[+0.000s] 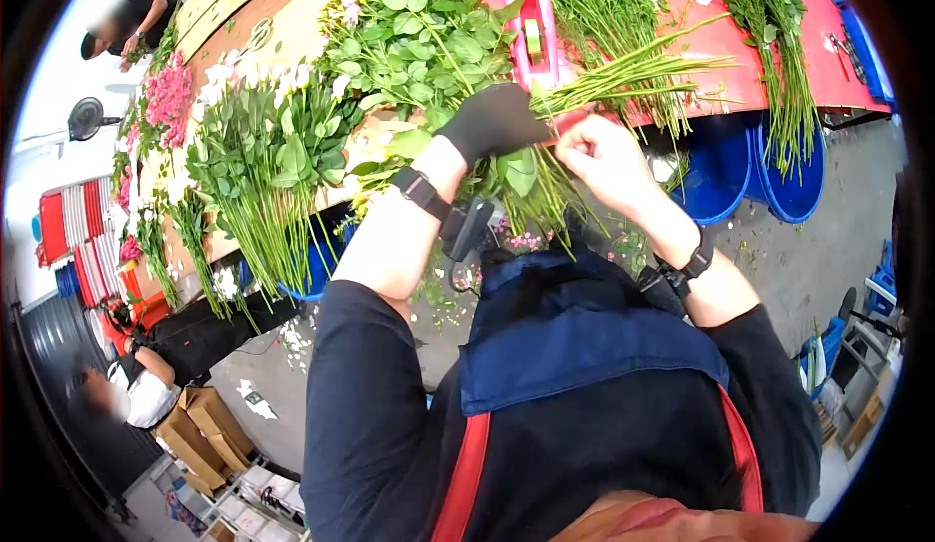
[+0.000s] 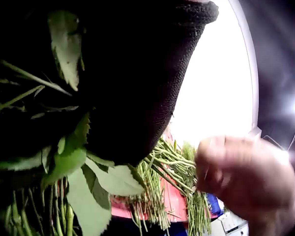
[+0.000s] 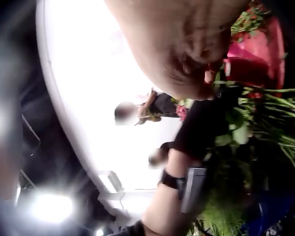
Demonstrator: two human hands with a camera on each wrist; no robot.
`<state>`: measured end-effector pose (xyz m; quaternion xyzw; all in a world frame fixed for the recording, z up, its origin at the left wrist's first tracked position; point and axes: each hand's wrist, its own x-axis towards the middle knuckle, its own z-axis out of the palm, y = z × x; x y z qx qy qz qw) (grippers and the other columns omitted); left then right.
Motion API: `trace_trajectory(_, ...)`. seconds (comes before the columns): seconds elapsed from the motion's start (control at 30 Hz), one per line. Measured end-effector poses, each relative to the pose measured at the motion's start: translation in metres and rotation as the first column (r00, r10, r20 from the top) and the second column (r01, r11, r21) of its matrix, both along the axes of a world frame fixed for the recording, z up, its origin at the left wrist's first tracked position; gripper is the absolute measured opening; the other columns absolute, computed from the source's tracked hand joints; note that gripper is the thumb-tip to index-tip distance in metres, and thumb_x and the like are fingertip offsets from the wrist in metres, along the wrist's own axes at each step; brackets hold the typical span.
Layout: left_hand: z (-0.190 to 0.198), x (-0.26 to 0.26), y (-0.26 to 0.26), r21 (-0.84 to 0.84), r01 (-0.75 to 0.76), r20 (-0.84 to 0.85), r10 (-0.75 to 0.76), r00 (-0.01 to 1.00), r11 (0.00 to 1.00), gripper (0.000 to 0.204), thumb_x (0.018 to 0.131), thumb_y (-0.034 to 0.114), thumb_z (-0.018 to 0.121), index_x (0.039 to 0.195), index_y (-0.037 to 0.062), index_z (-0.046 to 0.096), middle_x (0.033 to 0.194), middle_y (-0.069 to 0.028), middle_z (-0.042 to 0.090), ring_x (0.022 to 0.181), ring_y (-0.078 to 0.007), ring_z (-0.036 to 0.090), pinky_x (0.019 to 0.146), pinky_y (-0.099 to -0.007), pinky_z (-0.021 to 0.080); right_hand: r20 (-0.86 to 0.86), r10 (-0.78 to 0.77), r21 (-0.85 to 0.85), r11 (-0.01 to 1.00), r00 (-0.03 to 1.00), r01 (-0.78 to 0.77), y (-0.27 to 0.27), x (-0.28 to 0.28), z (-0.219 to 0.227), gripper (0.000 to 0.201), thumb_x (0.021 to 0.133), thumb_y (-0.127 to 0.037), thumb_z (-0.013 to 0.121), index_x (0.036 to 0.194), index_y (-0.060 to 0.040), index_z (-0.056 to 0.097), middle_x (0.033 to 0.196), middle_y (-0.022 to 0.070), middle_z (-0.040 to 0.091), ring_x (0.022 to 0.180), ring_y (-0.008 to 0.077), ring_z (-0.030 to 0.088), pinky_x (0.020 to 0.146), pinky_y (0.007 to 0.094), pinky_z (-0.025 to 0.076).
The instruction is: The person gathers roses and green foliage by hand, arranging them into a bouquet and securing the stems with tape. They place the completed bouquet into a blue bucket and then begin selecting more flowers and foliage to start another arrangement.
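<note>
My left hand (image 1: 497,121), in a black glove, grips a bunch of leafy flower stems (image 1: 623,84) over the near table edge. The cut stem ends point right, and broad green leaves (image 2: 91,191) hang below the glove. My bare right hand (image 1: 609,162) is close by the stems on their right, its fingers curled and the thumb near the index finger. No object shows between those fingers in the left wrist view. Just beyond the gloved hand, a pink tape dispenser (image 1: 543,31) with a greenish roll stands on the red table top (image 1: 701,40).
Flower bunches (image 1: 278,143) lie to the left, stems overhanging the edge. More long green stems (image 1: 779,65) lie right. Blue buckets (image 1: 716,167) stand under the table. Two other people are at the left, one near cardboard boxes (image 1: 205,435). Petals litter the floor (image 1: 258,372).
</note>
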<state>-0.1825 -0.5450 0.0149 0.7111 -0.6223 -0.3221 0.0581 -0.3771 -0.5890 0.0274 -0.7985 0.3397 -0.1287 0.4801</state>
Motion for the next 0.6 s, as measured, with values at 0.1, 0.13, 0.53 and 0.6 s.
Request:
trace_trajectory(0.1, 0.037, 0.004, 0.002, 0.198, 0.183, -0.346, -0.106, 0.932, 0.963, 0.053, 0.073, 0.046, 0.071, 0.100, 0.0014, 0.067, 0.088, -0.0155, 0.069, 0.077, -0.0254, 0.065, 0.073, -0.0381, 0.050, 0.066, -0.159, 0.296, 0.946, 0.985, 0.133, 0.003, -0.007, -0.030, 0.017, 0.080, -0.009, 0.065, 0.094, -0.0009, 0.069, 0.086, 0.0082, 0.068, 0.079, 0.0137, 0.061, 0.074, 0.0278, 0.048)
trace_trajectory(0.13, 0.033, -0.001, 0.009, 0.114, 0.123, -0.368, -0.073, 0.927, 0.986, 0.055, 0.074, 0.049, 0.070, 0.100, 0.0012, 0.067, 0.088, -0.0169, 0.069, 0.078, -0.0268, 0.065, 0.073, -0.0381, 0.051, 0.210, -0.135, 0.323, 0.945, 0.968, 0.062, 0.003, -0.005, -0.039, 0.022, 0.083, -0.006, 0.064, 0.104, 0.0012, 0.066, 0.093, 0.0080, 0.069, 0.083, 0.0125, 0.061, 0.078, 0.0278, 0.048)
trace_trajectory(0.53, 0.042, -0.029, 0.043, -0.332, 0.119, 0.151, -0.072, 0.986, 0.936, 0.039, 0.074, 0.046, 0.068, 0.077, 0.0079, 0.063, 0.065, -0.0135, 0.061, 0.065, -0.0318, 0.063, 0.058, -0.0421, 0.049, 0.196, 0.111, -0.469, 0.883, 0.974, -0.006, -0.016, 0.005, -0.089, 0.019, 0.081, -0.012, 0.064, 0.099, -0.0069, 0.067, 0.093, 0.0121, 0.065, 0.095, 0.0303, 0.060, 0.082, 0.0398, 0.048)
trace_trajectory(0.6, 0.031, -0.021, 0.036, -0.262, 0.088, 0.249, -0.020, 0.968, 0.961, 0.036, 0.073, 0.044, 0.068, 0.077, 0.0093, 0.064, 0.067, -0.0132, 0.062, 0.067, -0.0313, 0.064, 0.059, -0.0424, 0.050, 0.124, 0.065, -0.553, 0.833, 0.990, 0.014, -0.009, 0.003, -0.100, 0.018, 0.081, -0.016, 0.063, 0.097, -0.0096, 0.067, 0.089, 0.0113, 0.065, 0.089, 0.0306, 0.062, 0.078, 0.0392, 0.050)
